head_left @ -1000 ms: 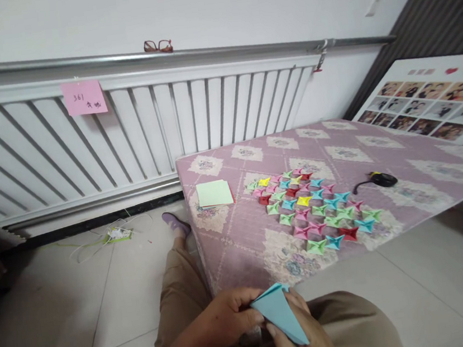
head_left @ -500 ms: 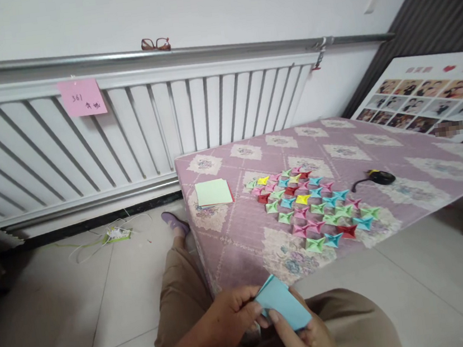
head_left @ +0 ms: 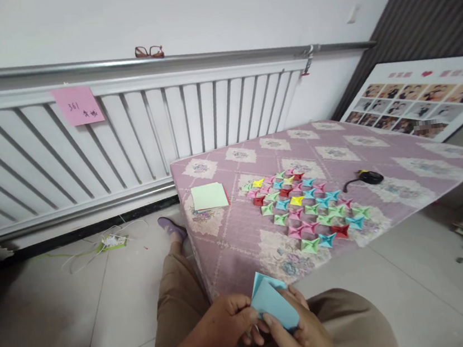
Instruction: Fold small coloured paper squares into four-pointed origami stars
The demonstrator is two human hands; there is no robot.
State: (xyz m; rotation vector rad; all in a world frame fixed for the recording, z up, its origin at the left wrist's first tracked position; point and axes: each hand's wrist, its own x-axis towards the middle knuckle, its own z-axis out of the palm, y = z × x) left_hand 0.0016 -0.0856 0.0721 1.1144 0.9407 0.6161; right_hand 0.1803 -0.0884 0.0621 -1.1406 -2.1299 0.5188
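A partly folded sheet of light blue paper is held over my lap, just off the table's near edge. My left hand pinches its left corner between thumb and fingers. Around its lower right side, my right hand is closed, with the thumb pressed on the front layer. A back flap stands apart from the front layer at the top. On the table, several small folded paper stars in green, blue, pink, red and yellow sit in rows. A stack of square paper, pale green on top, lies to their left.
The table has a purple floral cloth. A black coiled cable lies on its right part. Behind stands a white radiator with glasses on the pipe above. A power strip with wires rests on the floor at left.
The blue paper's layers have spread apart at the top, so a back flap shows more. Both hands keep their hold. The whole view has shifted slightly.
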